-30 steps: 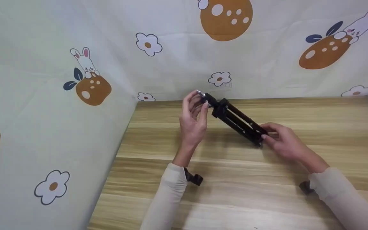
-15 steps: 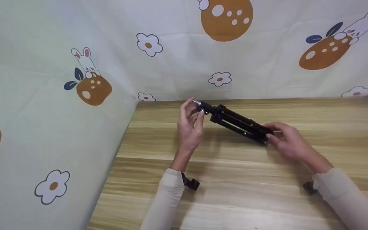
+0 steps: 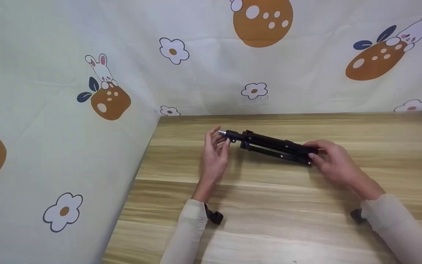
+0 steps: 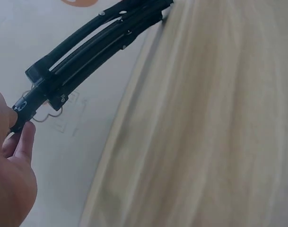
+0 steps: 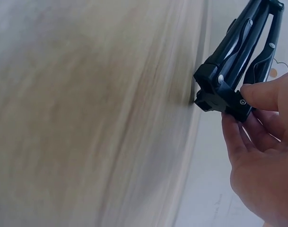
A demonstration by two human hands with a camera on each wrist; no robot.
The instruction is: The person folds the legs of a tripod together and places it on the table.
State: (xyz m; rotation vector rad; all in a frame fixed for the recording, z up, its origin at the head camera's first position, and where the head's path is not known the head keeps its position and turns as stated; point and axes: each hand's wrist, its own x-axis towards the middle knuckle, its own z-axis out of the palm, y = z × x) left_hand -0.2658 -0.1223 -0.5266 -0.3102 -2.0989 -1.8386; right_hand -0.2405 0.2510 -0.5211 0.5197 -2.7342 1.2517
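Observation:
A folded black tripod [image 3: 277, 145] with a silver metal tip is held between both hands, nearly level, above the wooden table. My left hand [image 3: 214, 157] pinches the narrow end just below the tip, thumb on the near side. At the other end, my right hand [image 3: 335, 161] grips the tripod's wider end between thumb and fingers. The left wrist view shows the tripod's legs [image 4: 94, 54] lying close together, running up from the left hand [image 4: 13, 175]. In the right wrist view, the black hinged end [image 5: 219, 92] sits in the fingers of the right hand [image 5: 262, 142].
The wooden table [image 3: 269, 205] spreads beneath both arms. A pale cloth backdrop [image 3: 203, 80] with rabbit and flower prints rises behind and at the left of the table. Each wrist carries a black camera mount [image 3: 214, 216].
The left hand has come down towards the near side with the tripod's tip, so the tripod has turned from slanted to nearly level. The right hand has shifted slightly right, still gripping.

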